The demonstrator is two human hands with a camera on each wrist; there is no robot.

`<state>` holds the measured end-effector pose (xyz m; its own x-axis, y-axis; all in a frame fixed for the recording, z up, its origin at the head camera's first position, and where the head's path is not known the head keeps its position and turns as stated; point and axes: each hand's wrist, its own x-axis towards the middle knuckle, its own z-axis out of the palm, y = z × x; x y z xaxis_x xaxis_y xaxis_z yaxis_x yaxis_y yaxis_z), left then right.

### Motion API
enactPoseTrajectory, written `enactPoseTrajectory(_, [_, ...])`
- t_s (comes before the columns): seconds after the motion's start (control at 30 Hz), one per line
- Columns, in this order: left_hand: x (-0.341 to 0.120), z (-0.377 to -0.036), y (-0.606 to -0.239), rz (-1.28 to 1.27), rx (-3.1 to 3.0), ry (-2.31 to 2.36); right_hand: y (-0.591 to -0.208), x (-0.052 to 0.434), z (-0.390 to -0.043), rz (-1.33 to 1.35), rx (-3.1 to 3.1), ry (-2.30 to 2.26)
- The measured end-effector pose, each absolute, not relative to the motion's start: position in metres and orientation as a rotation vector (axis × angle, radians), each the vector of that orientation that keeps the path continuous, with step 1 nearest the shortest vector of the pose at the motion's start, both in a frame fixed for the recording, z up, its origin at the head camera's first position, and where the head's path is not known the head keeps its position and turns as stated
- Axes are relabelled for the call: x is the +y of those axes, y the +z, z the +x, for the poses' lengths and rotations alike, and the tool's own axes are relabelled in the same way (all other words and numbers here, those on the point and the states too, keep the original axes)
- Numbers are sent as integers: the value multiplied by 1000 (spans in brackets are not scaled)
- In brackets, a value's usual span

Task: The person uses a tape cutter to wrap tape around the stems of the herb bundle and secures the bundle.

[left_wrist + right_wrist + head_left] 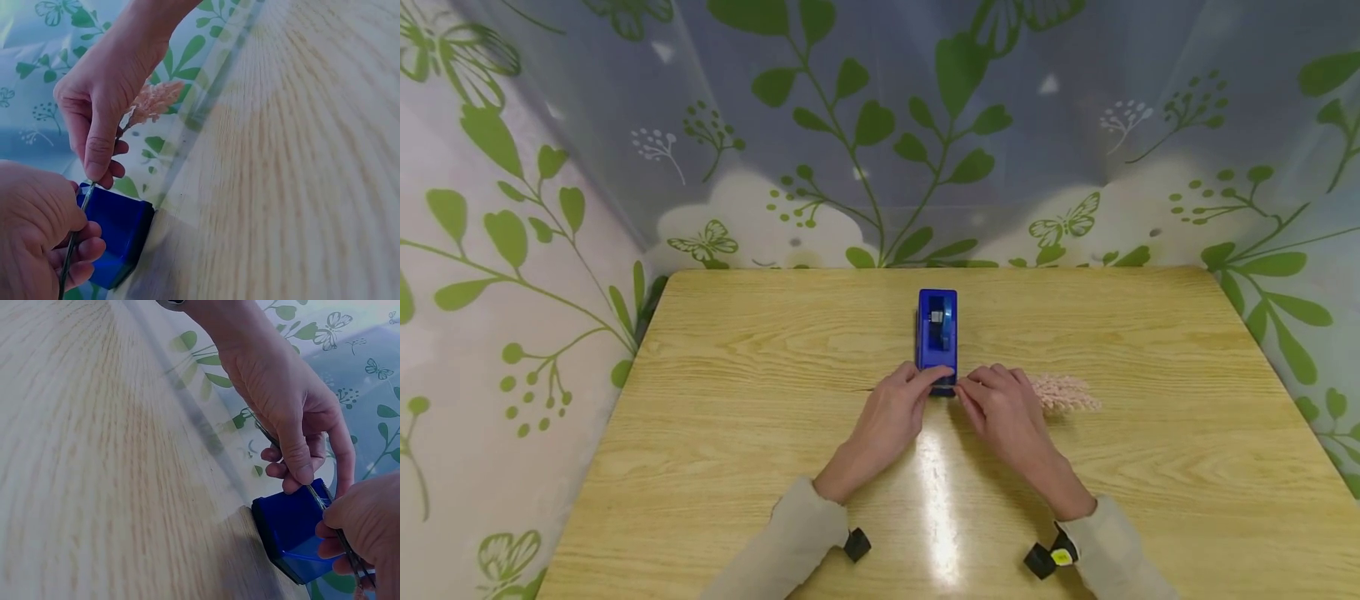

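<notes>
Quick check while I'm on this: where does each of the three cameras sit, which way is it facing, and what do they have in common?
Head: above the wooden table, looking forward and down; shows both forearms, left hand, right hand, blue tape dispenser, pink sprig.
Left wrist: low beside the left hand, facing across at the right hand, which pinches a thin stem.
Right wrist: low beside the right hand, facing the left hand.
Shared: dispenser and both hands.

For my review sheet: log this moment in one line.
left hand: pinches stem | right hand: pinches stem | stem: over blue tape dispenser | table
</notes>
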<state>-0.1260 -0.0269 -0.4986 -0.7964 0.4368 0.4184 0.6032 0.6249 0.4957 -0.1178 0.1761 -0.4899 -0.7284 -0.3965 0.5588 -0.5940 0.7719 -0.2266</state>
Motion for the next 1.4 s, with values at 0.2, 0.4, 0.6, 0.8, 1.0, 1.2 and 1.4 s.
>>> enactPoseTrajectory(0.2, [-27, -127, -498, -794, -2640, -1044, -491, 174, -118, 727, -2488, 543])
enactPoseTrajectory(0.4, [-28, -127, -497, -781, -2675, -1117, -491, 174, -117, 723, -2493, 528])
enactPoseTrajectory(0.6, [-29, -126, -495, -779, -2680, -1159, -491, 174, -118, 729, -2488, 543])
enactPoseTrajectory(0.8, [-30, -127, -495, -793, -2669, -1185, -493, 174, -119, 733, -2479, 566])
enactPoseTrajectory(1.0, [-30, -128, -496, -779, -2686, -1221, -493, 174, -119, 741, -2479, 560])
enactPoseTrajectory(1.2, [-30, -128, -496, -774, -2685, -1248, -493, 174, -119, 741, -2493, 543])
enactPoseTrajectory(1.4, [-30, -129, -495, -775, -2684, -1267, -494, 174, -120, 742, -2504, 545])
